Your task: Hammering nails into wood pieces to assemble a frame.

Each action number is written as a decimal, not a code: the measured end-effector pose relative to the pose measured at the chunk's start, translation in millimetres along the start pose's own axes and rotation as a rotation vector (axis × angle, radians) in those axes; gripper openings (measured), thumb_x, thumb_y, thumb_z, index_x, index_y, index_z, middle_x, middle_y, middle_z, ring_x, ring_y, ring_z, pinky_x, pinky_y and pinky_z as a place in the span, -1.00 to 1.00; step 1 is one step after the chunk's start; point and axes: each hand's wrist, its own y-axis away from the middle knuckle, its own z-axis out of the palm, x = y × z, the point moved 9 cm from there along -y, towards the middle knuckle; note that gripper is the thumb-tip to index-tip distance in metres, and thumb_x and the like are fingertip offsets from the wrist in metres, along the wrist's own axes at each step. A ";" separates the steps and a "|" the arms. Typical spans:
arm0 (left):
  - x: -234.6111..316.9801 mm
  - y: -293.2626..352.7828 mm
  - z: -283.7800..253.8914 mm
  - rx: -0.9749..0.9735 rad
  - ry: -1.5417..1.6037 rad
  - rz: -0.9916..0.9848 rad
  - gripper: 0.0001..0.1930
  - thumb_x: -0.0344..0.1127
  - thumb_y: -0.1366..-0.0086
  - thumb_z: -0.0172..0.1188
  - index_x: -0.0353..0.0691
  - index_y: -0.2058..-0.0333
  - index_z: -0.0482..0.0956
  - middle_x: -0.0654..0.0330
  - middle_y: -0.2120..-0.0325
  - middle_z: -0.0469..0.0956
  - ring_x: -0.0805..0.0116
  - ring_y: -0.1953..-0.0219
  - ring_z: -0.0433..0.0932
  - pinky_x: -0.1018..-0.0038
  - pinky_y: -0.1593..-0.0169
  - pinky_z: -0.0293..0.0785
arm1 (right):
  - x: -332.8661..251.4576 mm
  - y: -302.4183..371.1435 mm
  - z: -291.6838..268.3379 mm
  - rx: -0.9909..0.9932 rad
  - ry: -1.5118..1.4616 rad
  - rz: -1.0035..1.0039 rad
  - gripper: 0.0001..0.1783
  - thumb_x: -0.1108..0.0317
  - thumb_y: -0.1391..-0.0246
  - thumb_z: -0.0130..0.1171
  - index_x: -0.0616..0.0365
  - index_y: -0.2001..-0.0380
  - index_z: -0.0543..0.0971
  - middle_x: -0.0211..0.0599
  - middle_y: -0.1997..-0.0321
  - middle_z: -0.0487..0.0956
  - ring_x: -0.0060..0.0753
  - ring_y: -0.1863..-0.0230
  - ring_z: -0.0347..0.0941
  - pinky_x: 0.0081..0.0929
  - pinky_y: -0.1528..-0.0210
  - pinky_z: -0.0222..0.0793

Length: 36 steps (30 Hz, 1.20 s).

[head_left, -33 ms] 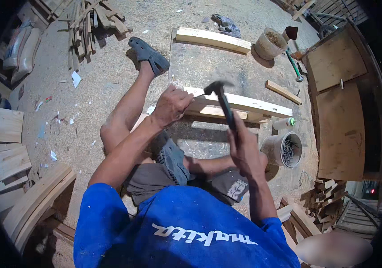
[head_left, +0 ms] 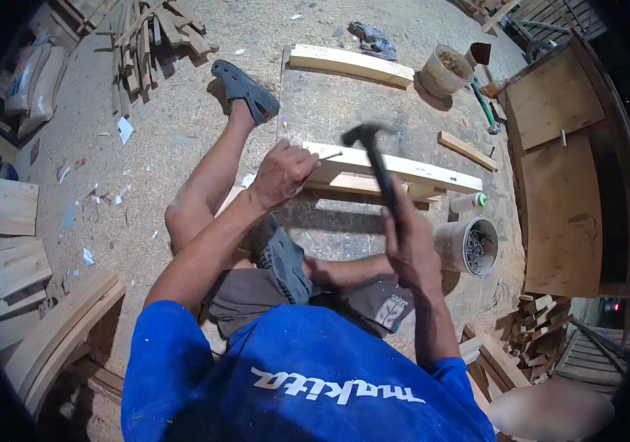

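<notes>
My left hand [head_left: 283, 175] is closed around a thin metal nail [head_left: 331, 155], whose head end sticks out to the right above a pale wooden frame [head_left: 396, 166]. The nail's other end is hidden by the fingers. In my right hand [head_left: 410, 247] is a claw hammer [head_left: 379, 163], gripped by its dark handle. Its head, smeared by motion, hangs beyond and to the right of the nail, apart from it. The frame's near-side beam [head_left: 352, 183] lies partly behind my left hand.
Right of the frame stand a bucket of nails [head_left: 480, 249] and a green-capped bottle [head_left: 468, 203]. Farther off are a loose beam [head_left: 352, 65], a short stick [head_left: 467, 152], a bucket [head_left: 446, 71] and a green-handled hammer [head_left: 486, 110]. My shoe [head_left: 247, 93] rests at the board's left edge.
The hammer head has come away from the nail's end, toward the right and slightly up. My right hand has shifted a little right; my left hand stays in place.
</notes>
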 end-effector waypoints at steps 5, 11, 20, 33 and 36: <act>-7.0 -0.8 4.4 -0.015 0.043 0.012 -0.89 -0.39 -0.30 0.29 -0.24 0.22 0.64 0.15 0.45 0.59 0.13 0.32 0.63 0.21 0.15 0.41 | -112.6 -16.2 -141.1 0.250 -0.154 -0.217 -0.63 0.27 -0.49 0.12 0.24 -0.21 0.53 -0.13 0.13 0.66 -0.44 0.26 0.59 -0.53 0.09 0.55; -11.6 3.0 8.9 -0.040 0.128 -0.028 -0.87 -0.38 -0.36 0.28 -0.27 0.16 0.64 0.08 0.45 0.57 0.05 0.33 0.62 0.16 0.20 0.41 | -123.6 -36.7 -131.7 0.431 -0.122 -0.395 -0.51 0.13 -0.45 0.15 0.14 -0.31 0.48 0.14 0.01 0.66 -0.04 0.13 0.63 -0.17 -0.05 0.58; -15.2 2.8 5.9 -0.051 0.125 0.006 -0.88 -0.44 -0.25 0.28 -0.24 0.23 0.61 0.11 0.44 0.56 0.04 0.30 0.62 0.15 0.15 0.43 | -12.7 14.6 -103.8 0.432 -0.098 0.056 -0.42 0.30 -0.60 0.00 0.12 -0.56 0.22 -0.18 0.17 0.66 -0.52 0.48 0.55 -0.46 0.45 0.59; -19.3 -0.2 1.3 -0.095 0.187 -0.089 -0.91 -0.40 -0.32 0.33 -0.27 0.25 0.67 0.04 0.43 0.63 -0.01 0.33 0.63 0.15 0.16 0.46 | 12.2 17.4 -8.8 0.053 0.090 0.340 -0.40 0.25 -0.47 0.13 -0.02 -0.51 0.36 0.18 0.05 0.72 0.24 -0.01 0.70 -0.05 -0.04 0.55; -42.4 7.6 -11.2 0.069 0.421 -0.427 -0.90 -0.38 -0.35 0.33 -0.29 0.29 0.71 0.01 0.39 0.69 -0.04 0.32 0.66 0.15 0.15 0.50 | -3.0 19.9 -19.4 0.095 -0.013 0.182 -0.42 0.21 -0.48 0.13 -0.03 -0.49 0.39 0.13 0.05 0.74 0.17 0.02 0.72 -0.04 -0.03 0.56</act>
